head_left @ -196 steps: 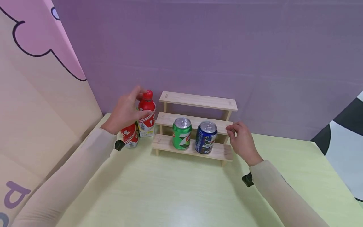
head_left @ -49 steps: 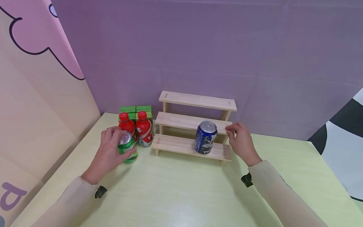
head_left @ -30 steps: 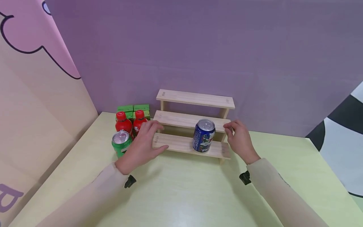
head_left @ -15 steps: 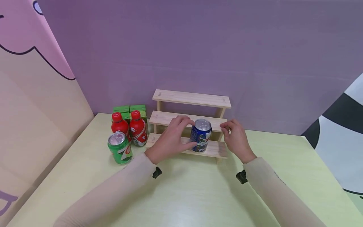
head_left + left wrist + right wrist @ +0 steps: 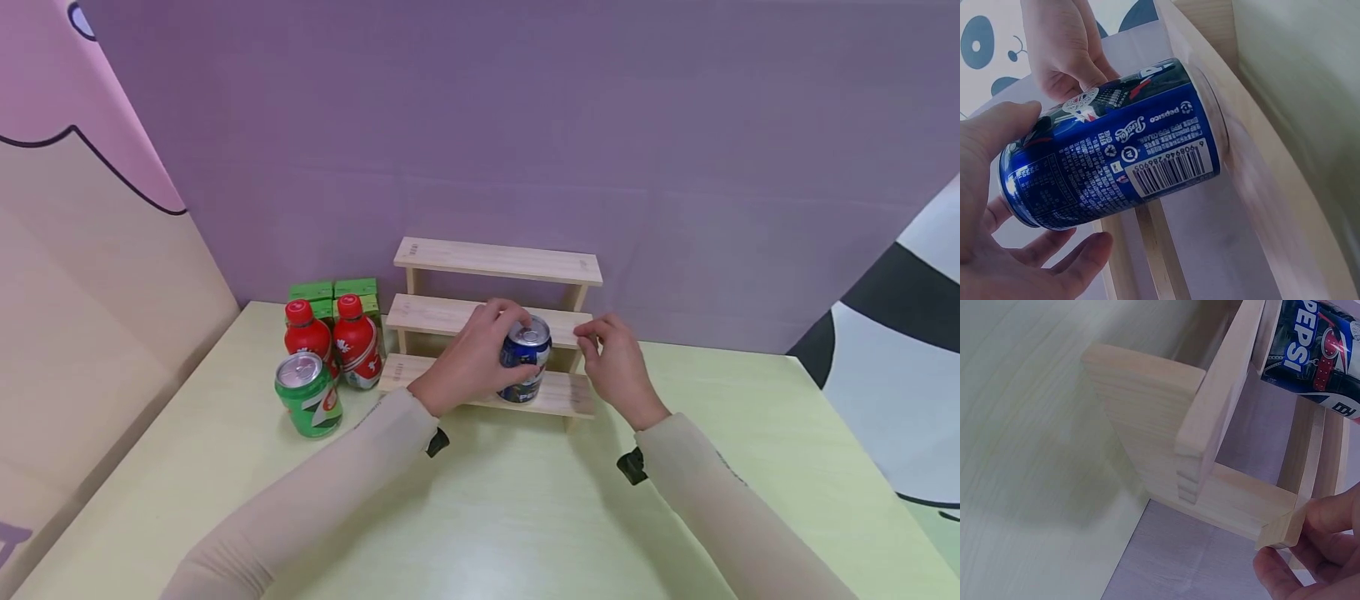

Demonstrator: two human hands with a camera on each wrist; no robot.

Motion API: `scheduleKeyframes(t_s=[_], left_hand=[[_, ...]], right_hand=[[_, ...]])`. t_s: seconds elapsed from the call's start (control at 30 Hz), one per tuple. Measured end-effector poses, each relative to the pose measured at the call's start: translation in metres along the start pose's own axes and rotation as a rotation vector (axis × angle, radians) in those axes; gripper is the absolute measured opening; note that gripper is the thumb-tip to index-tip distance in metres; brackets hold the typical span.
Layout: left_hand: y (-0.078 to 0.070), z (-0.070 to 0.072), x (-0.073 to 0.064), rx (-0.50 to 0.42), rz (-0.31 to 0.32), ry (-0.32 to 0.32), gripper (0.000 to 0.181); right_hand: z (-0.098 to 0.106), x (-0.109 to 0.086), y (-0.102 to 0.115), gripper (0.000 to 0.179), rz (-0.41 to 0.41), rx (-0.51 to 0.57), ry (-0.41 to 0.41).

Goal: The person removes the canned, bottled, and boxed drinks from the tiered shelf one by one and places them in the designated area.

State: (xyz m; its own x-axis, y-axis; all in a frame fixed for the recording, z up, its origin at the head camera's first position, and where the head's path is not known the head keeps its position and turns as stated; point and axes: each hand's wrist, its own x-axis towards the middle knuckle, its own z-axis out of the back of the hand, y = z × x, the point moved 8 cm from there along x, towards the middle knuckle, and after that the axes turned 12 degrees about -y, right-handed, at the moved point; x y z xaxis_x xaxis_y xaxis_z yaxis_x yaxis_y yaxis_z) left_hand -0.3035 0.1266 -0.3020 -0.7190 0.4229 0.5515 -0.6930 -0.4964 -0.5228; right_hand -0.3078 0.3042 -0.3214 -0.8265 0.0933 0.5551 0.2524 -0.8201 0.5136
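A blue Pepsi can stands on the lowest step of a three-tier wooden shelf. My left hand curves round it, the thumb at its front side and the fingers over the top and back. Seen from the left wrist, the thumb lies against the blue can, though some fingertips look apart from it. At the right end of the middle step, my right hand pinches the board between thumb and fingers, which the right wrist view shows on the wooden board end.
Left of the shelf, a green soda can stands in front of two red bottles. Several green cartons are behind the bottles. The pale table meets a purple backdrop.
The green can went from the lowest step to the table by the bottles, where my left hand let go. That hand then moved right to the Pepsi can. My right hand kept its hold.
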Motion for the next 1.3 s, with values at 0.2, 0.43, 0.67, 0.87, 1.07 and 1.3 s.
scheduleKeyframes(t_s=[0.2,0.43,0.67,0.87,1.07,1.3], left_hand=[[-0.004,-0.001,0.001,-0.02,-0.02,0.012,0.049],[-0.003,0.002,0.0,-0.013,-0.016,0.0,0.047],[0.002,0.016,-0.007,0.019,-0.009,-0.043,0.046],[-0.002,0.036,-0.016,0.035,-0.04,-0.075,0.046],[0.002,0.052,-0.027,0.078,-0.027,-0.09,0.047],[0.006,0.074,-0.05,0.14,-0.011,-0.067,0.045]], right_hand=[[0.0,0.0,0.001,0.013,-0.002,0.001,0.006],[-0.001,0.0,0.002,0.013,0.008,0.015,-0.003],[-0.002,0.0,0.004,0.013,-0.001,0.013,0.015],[0.006,-0.001,0.007,0.011,0.031,0.022,-0.02],[0.002,0.0,0.004,0.011,0.039,0.019,-0.016],[0.001,0.0,0.005,0.013,0.036,0.018,-0.003]])
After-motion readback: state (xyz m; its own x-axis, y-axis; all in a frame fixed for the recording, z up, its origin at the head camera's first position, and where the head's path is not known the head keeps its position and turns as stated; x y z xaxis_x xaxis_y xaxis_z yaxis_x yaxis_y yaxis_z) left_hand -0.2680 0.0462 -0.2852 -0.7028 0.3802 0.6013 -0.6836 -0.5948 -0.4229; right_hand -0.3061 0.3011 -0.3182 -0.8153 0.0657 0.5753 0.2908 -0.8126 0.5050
